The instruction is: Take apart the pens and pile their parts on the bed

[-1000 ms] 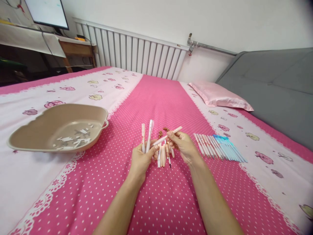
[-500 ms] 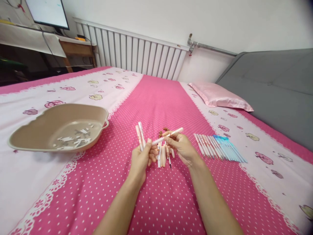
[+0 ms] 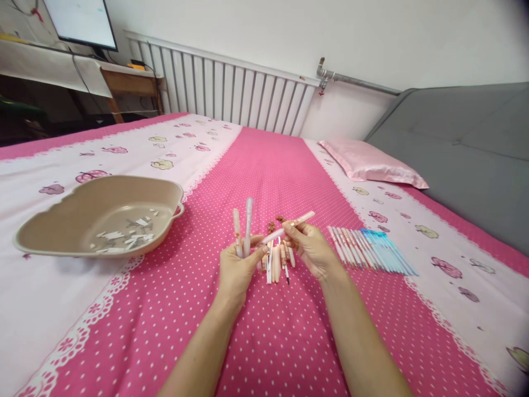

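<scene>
My left hand [image 3: 235,271] is closed around two slim pens, a pinkish one [image 3: 237,225] and a paler, greyish-white one [image 3: 248,220], which stick up past the thumb. Between thumb and fingers, my right hand [image 3: 309,251] pinches a pale pink pen [image 3: 303,218], tilted up to the right. Its lower end lies at my left fingertips; whether they touch it I cannot tell. Below and between both hands, several loose pen parts [image 3: 276,264] lie on the bedspread, partly hidden by my fingers. Small brown pieces [image 3: 271,226] sit just behind them.
To the right lies a row of pink-and-white pens [image 3: 349,247] beside blue ones [image 3: 388,252]. A beige basin [image 3: 124,190] at left holds small white and grey pieces. Further off are a pink pillow [image 3: 372,162], a grey headboard [image 3: 463,149], a radiator [image 3: 223,82] and a desk [image 3: 128,82].
The two pens in my left hand have spread apart and stand more upright. My right hand has shifted slightly right with its pen, and my left fingers have loosened around that pen's lower end.
</scene>
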`<state>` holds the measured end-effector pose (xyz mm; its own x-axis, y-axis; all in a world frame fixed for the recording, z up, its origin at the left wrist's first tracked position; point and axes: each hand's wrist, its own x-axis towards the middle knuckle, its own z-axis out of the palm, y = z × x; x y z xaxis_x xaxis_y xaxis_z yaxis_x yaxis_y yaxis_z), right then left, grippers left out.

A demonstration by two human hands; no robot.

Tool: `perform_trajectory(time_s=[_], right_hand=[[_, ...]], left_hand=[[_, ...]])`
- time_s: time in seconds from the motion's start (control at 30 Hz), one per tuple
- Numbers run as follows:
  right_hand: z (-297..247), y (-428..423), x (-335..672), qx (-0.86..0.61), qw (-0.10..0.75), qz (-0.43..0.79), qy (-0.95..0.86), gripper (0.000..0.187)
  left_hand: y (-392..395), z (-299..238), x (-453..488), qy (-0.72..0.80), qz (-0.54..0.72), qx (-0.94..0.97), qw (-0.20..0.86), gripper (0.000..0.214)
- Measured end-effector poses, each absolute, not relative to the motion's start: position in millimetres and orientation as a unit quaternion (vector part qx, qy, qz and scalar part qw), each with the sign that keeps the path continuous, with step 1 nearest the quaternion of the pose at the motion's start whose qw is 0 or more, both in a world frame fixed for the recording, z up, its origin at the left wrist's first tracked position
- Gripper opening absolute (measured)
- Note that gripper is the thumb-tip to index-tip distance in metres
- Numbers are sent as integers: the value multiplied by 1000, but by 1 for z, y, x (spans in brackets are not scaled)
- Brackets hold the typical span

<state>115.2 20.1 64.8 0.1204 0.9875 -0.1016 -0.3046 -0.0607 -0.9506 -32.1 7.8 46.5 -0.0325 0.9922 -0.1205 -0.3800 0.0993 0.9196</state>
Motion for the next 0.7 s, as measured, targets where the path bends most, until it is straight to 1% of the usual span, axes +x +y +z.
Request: perform_trajectory(time_s=[0.13,0.27,0.4,0.5,0.7], right_hand=[[66,19,114,-475,576,547,-378,27],[66,18,115,-458,572,555,-393,26],[67,17,115,-447,568,570,-391,24],[68,17,115,-446,580,571,-371,24],[67,19,115,-450,586,564,-369,24]], left_hand=[[8,46,-32,464,563,361,581,32],[8,43,-33,463,542,370,596,39],[8,42,-34,464,551,340,604,44],[9,43,-35,478,572,320,585,41],[8,44,-32,417,569,351,615,38]])
